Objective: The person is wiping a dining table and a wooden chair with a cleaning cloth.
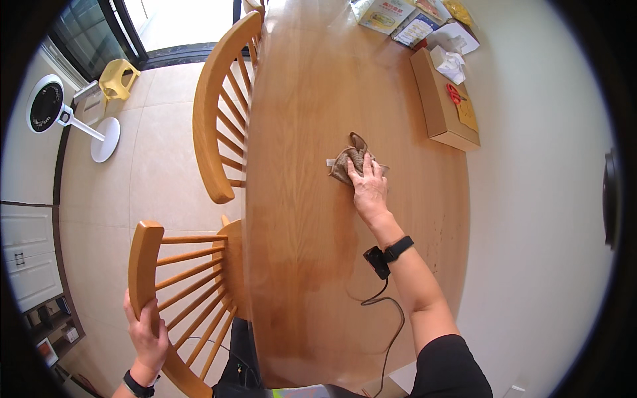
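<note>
My right hand point(370, 191) presses a crumpled brown cloth point(342, 167) flat against the wooden tabletop point(298, 199), fingers spread over it. A small white tag sticks out at the cloth's left side. On that wrist is a black strap with a small black device point(376, 262), whose cable trails down over the table. At the lower left, my left hand point(148, 331) grips the curved top rail of a wooden spindle-back chair point(143, 263). A black band circles the left wrist. Damp-looking darker patches show on the wood below the cloth.
A cardboard box point(428, 97) with tissues and red-handled scissors point(453, 94) stands by the wall, with packages point(383, 15) beyond it. A second wooden chair point(204, 109) stands at the table's left edge. On the floor are a white fan point(105, 140) and a yellow stool point(118, 79).
</note>
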### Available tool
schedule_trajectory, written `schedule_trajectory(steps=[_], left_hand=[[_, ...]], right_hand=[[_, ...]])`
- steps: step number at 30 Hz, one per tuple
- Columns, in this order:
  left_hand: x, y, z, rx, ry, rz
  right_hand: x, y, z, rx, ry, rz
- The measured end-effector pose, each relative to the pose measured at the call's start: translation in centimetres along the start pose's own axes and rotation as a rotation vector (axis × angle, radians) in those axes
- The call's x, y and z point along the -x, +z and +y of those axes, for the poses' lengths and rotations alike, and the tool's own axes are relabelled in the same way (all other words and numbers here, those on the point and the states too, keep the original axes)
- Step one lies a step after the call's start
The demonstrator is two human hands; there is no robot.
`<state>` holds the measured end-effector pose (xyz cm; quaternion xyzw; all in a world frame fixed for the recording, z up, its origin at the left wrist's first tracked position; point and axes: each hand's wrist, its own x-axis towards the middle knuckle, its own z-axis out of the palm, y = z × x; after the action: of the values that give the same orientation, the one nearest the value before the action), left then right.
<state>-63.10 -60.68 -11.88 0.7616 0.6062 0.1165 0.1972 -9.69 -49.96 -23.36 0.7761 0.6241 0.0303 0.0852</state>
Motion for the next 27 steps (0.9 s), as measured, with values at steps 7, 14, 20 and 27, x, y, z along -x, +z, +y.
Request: schedule_trajectory(steps=[7,14,20,27], left_hand=[[0.0,0.3,0.1,0.044,-0.066,-0.025],[-0.2,0.2,0.3,-0.028,0.020,0.012],[-0.2,0.1,0.3,0.031,-0.009,-0.005],[0.3,-0.3,-0.2,0.035,-0.030,0.003]], right_hand=[[-5.5,-0.1,-0.4,-0.057,0.035,0.093],[-1.9,1.5,0.3,-0.016,-0.059,0.125],[-3.8,0.5,-2.0,-0.062,-0.043,0.176],[5.9,-0.7,-3.5,-0.312,-0.571,0.140]])
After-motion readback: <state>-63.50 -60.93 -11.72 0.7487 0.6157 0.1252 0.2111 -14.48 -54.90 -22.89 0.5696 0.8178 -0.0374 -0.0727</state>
